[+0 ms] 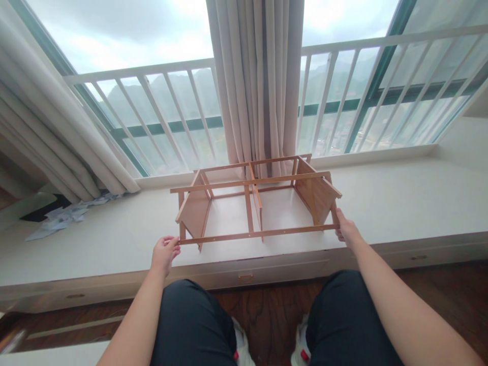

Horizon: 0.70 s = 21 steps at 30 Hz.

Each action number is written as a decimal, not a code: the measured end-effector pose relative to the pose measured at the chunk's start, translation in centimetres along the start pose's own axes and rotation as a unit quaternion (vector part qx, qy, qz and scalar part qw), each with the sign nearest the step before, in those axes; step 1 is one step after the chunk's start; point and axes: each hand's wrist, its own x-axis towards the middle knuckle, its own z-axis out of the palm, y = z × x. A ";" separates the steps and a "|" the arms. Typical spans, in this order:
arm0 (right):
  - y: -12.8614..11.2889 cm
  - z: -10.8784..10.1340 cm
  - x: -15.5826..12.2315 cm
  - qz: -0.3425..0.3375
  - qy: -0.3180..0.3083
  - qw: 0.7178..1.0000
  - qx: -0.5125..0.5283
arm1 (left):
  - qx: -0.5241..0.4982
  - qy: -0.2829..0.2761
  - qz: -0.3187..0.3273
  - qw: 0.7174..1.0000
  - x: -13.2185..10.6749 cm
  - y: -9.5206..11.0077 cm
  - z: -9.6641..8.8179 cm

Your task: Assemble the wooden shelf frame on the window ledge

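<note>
And here's the wooden shelf frame [248,208] lengthwise on the white window ledge [400,203], left hand [164,254] pinching one end of its near rail [221,238], right hand [346,230] gripping the other, presumably spread wide to steady it evenly.

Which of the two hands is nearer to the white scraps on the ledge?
Left. The left hand holds the wooden frame at its near left corner, to the right of the white scraps; the right hand holds its near right corner, farther away.
</note>
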 end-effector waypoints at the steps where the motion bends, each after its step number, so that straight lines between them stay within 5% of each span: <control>1: 0.0 0.0 -0.1 -0.008 -0.006 1.000 0.017 | -0.025 0.001 0.000 1.000 -0.1 0.1 0.0; 21: -2.5 0.0 -2.6 -0.205 -0.127 0.929 0.279 | -0.314 0.025 0.108 0.943 -0.8 1.8 -0.1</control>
